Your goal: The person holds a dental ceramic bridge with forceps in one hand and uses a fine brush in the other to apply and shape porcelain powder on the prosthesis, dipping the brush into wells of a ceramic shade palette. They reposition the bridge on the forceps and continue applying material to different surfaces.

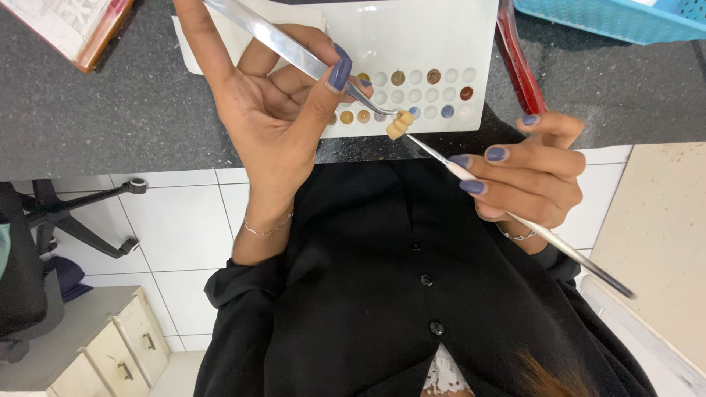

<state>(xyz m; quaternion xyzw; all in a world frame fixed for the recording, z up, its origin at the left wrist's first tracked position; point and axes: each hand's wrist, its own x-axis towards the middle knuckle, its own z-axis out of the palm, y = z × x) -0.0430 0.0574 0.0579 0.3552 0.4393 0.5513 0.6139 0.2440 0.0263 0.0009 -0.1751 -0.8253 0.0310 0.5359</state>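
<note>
Clamped on metal tweezers (pixel 294 50), left hand (pixel 272 110) pinches a small cream tooth piece (pixel 399 124); right hand (pixel 533 173), at four o'clock, grips a thin brush (pixel 515 217) touching it

Tweezers (pixel 294 48) top and blue basket (pixel 618 16) cut off

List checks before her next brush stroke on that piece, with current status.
1. Tweezers gripped in left hand: ok.
2. Beige tooth-shaped piece clamped at the tweezer tips: ok.
3. Brush pinched in right hand: ok.
4. Brush tip meets the piece: ok, touching its lower edge.
5. Colour loaded on the brush tip: cannot tell, too small.
6. White palette with colour wells, flat on the counter just beyond the piece: ok.
</note>
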